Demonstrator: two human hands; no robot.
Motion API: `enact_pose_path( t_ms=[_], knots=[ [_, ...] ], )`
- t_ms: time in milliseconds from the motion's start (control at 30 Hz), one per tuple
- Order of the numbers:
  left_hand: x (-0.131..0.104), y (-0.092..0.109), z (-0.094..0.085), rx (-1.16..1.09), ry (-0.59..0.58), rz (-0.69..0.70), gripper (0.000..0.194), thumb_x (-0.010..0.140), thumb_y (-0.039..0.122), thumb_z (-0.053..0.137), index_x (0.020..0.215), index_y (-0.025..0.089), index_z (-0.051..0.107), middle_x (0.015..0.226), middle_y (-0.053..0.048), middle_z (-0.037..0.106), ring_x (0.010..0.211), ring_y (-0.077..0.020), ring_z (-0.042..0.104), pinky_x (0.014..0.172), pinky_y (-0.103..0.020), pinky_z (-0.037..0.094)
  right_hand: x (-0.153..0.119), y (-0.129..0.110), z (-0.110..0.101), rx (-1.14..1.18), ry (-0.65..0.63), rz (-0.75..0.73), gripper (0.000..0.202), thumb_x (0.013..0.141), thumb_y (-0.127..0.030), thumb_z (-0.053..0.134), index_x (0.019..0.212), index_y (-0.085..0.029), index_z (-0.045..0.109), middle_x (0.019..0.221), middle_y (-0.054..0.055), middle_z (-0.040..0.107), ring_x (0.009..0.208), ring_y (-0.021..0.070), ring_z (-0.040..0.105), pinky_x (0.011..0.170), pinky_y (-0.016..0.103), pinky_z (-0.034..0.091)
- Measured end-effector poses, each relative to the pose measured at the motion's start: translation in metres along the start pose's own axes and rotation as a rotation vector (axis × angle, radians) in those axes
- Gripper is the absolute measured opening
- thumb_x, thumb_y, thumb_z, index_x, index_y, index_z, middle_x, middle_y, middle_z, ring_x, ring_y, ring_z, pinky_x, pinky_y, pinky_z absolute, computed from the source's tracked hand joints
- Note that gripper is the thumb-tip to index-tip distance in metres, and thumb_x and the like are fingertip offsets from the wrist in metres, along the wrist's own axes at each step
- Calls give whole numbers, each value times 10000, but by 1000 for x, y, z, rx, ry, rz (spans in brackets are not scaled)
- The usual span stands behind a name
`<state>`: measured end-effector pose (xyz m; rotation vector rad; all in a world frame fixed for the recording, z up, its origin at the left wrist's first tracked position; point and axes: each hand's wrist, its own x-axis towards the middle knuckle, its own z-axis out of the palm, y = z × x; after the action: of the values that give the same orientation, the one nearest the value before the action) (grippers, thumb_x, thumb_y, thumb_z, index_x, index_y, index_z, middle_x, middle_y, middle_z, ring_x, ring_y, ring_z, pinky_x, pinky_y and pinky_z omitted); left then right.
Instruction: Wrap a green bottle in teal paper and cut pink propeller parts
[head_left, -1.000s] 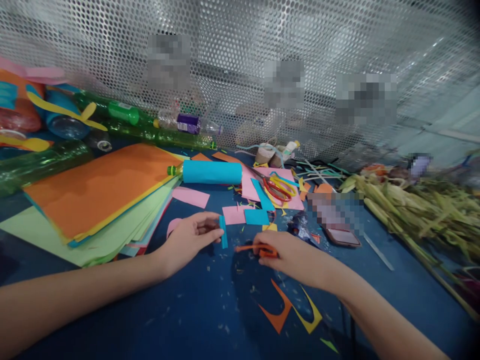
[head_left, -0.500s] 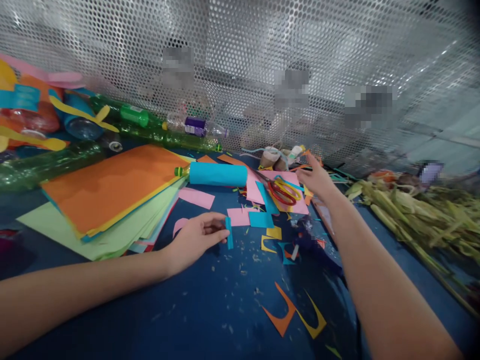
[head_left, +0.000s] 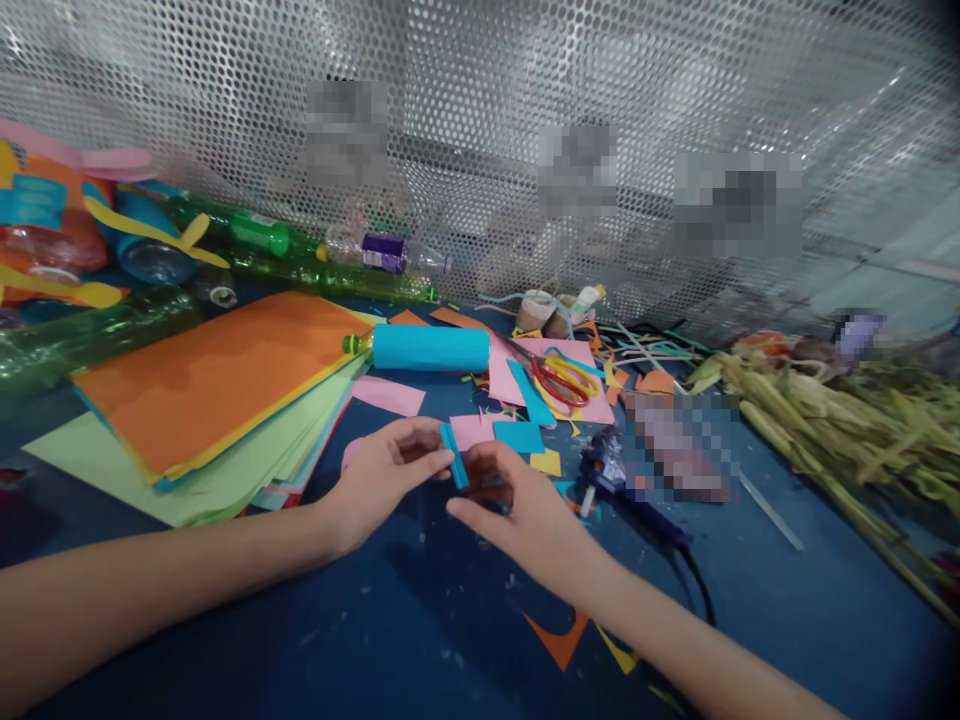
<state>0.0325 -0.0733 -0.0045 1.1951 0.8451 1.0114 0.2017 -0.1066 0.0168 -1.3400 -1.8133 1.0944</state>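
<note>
A small folded blue paper strip [head_left: 454, 456] is pinched between the thumb and fingers of my left hand [head_left: 390, 470], above the blue table. Just right of the strip is my right hand [head_left: 517, 505], thumb and fingers apart and curved around its lower end; whether they touch it is unclear. Beyond my hands lies a bottle wrapped in blue paper [head_left: 431, 348], its green cap to the left. Pink paper pieces [head_left: 388, 395] and a blue rectangle [head_left: 517, 437] rest nearby.
Stacked coloured paper [head_left: 225, 380] lies left, with green bottles [head_left: 322, 272] behind it. Scissors [head_left: 559, 382] sit on pink paper. A dark blue glue gun [head_left: 637, 505] and its cable lie right, near corn husks [head_left: 817, 420]. A perforated metal barrier [head_left: 480, 150] stands behind.
My right hand has come back from the far right of the table to beside the blue strip. My left hand still holds the strip, now slightly higher and tilted.
</note>
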Motion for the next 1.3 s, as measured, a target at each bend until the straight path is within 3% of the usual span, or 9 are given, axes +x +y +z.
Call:
enact_pose_path(
  t_ms=[200,500,833,1300],
  knots=[
    [-4,-1,0,69,-11,9,202,740,262,641,900,188,544,805,14,601,742,-132,587,741,-288,470,0,9,10,1,100,-32,182,759,-254,618,875,-220,483,792,-16,601,677,124,590,629,260,492],
    [-4,-1,-2,65,-36,-14,192,731,247,656,876,185,546,786,7,628,746,-134,599,719,-271,466,-3,15,13,-45,217,-155,30,815,-227,543,842,-216,537,785,0,602,687,127,575,647,250,481],
    [-6,3,0,135,-35,-27,126,702,224,670,776,173,581,769,7,632,741,-137,599,737,-285,471,-4,16,6,-85,227,-144,36,820,-252,539,836,-221,548,766,0,605,673,133,583,627,253,491],
    [-5,8,-5,254,-42,42,129,715,256,665,801,173,620,777,-10,633,738,-142,599,709,-268,490,-6,14,-2,-118,195,-126,72,831,-261,536,813,-212,585,732,-1,628,665,133,594,607,241,477]
  ],
)
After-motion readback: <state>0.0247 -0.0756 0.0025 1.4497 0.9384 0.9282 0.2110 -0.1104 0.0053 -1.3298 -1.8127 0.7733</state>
